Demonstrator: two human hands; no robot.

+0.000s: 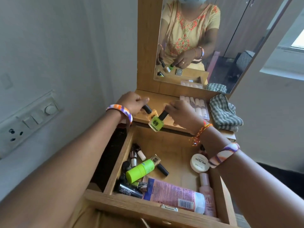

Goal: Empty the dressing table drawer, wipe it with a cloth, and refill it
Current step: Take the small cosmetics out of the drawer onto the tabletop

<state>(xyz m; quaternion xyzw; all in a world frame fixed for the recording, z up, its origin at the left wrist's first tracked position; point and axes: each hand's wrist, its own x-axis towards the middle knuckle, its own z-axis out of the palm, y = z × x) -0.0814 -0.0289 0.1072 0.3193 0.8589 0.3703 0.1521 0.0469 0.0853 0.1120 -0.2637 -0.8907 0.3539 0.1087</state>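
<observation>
The wooden drawer [126, 150] stands pulled open below the dressing table top [158, 101]. Inside lie a green tube [139, 170], a pink tube [172, 193], a pink bottle [206, 190], a white nail polish remover tub [199, 162] and several small bottles. My left hand [131, 102] grips the black cap of a pale orange nail polish bottle [152, 113] over the table top. My right hand [181, 112] pinches the black cap of a lime green nail polish bottle [156, 123], tilted above the top's front edge.
A checked cloth [223, 112] lies folded at the right of the table top beside a pack of false nails [197, 106]. A mirror [213, 38] rises behind. A wall with a switch panel [29, 119] is close on the left.
</observation>
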